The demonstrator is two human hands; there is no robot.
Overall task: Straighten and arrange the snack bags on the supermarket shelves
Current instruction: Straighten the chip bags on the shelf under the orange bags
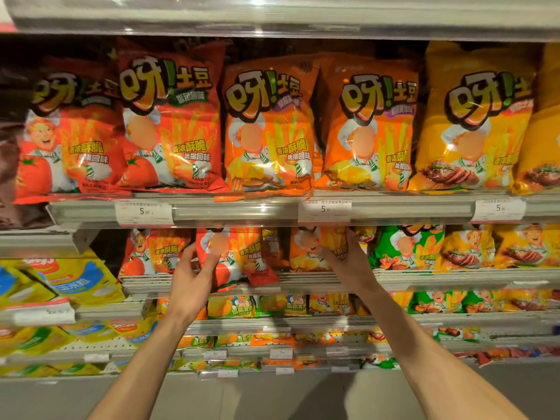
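- Head view, far left: yellow-and-blue bags (60, 283) sit on a lower side shelf, apart from both hands and blurred.
- Next along, on the second shelf, a small red tomato bag (151, 253) stands upright just beside the left hand.
- Left hand (191, 277) reaches up to the tilted red bag (239, 256); the fingers curl round its left edge with the thumb on the front, so the bag looks held, though how firmly I cannot tell. Its bottom corner hangs over the second shelf's front lip (303, 281).
- Above, the upper shelf's row of large bags (266, 125) stands upright and faces out, from red through orange to yellow; price tags (325, 210) hang on the rail below.
- Right hand (342, 256) wraps round the right side of a small orange bag (312, 250), fingers closed on it.
- Further right, green bags (406, 250) and yellow bags (521, 250) stand in line, untouched.
- Risk, as I judge it: the red bag is leaning and partly off the lip, so a loose grip or a hasty push could drop it to the floor.
- Pulling the orange bag sideways could drag its neighbours askew, since they stand touching.
- Squeezing either bag hard could crush the contents.
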